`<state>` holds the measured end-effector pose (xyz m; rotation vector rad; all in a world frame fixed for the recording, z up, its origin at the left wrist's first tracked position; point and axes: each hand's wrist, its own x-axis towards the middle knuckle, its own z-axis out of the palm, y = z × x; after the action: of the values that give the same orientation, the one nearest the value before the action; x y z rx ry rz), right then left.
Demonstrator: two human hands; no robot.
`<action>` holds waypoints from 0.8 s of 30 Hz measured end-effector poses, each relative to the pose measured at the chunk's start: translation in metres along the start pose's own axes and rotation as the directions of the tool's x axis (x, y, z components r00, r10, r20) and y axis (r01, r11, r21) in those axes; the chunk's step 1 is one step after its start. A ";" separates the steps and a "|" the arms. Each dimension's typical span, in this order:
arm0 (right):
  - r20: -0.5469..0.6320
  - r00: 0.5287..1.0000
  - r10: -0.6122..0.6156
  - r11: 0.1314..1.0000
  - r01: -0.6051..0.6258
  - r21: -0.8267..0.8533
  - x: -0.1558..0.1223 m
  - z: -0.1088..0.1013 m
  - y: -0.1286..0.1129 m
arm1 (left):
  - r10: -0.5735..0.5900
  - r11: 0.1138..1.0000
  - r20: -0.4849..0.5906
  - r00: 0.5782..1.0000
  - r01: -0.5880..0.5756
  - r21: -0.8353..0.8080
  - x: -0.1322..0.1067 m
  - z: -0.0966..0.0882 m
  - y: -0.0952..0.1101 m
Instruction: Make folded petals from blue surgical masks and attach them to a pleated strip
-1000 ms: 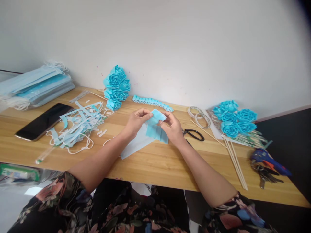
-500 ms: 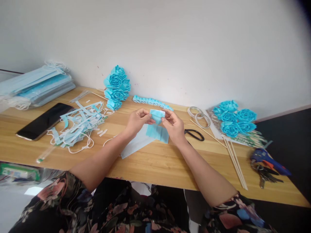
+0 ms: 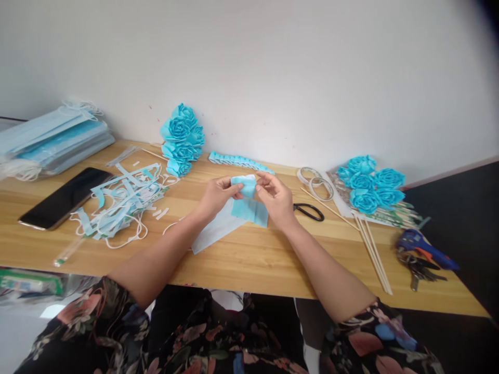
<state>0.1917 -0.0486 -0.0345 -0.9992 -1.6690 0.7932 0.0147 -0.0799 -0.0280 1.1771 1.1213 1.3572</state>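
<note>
A small folded piece of light blue mask fabric (image 3: pixel 245 186) is held up just above the table. My left hand (image 3: pixel 215 197) is closed on its left side, with the thumb across the front. At its right edge, my right hand (image 3: pixel 277 202) pinches the fabric between thumb and curled fingers. Beneath the hands lie a flat blue fabric piece (image 3: pixel 257 214) and a paler sheet (image 3: pixel 212 234), partly covered. Beside my right hand shows one black handle loop of scissors (image 3: pixel 311 219); the rest is hidden.
Left are a stack of masks (image 3: pixel 58 140), a phone (image 3: pixel 64 197), and a heap of cut strips and ear loops (image 3: pixel 120 200). Blue fabric roses (image 3: pixel 181 137) and a row of folded pieces (image 3: pixel 239 161) stand behind. Right are tape rolls (image 3: pixel 322 188), sticks (image 3: pixel 372 254), more roses (image 3: pixel 362 182), a glue gun (image 3: pixel 423 246).
The held piece has moved slightly left and its front now looks smoother, with the hanging fold no longer showing. My left thumb lies further over it. The whole view has shifted a little.
</note>
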 end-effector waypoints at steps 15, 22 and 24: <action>0.265 0.886 0.381 0.203 0.200 -0.959 -0.040 -0.108 -0.038 | -0.137 0.927 0.001 0.991 0.128 -0.351 0.003 -0.005 0.003; 0.309 0.919 0.246 0.363 0.209 -0.908 -0.057 -0.099 -0.017 | -0.196 0.896 -0.010 0.981 0.175 -0.407 0.007 -0.006 0.003; 0.250 0.935 0.252 0.445 0.118 -0.888 -0.050 -0.100 -0.018 | -0.193 0.884 -0.002 0.981 0.173 -0.435 0.008 -0.008 0.003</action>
<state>0.2912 -0.0971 -0.0111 -1.7370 -2.4675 0.0091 0.0061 -0.0723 -0.0251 0.7006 0.8733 1.3982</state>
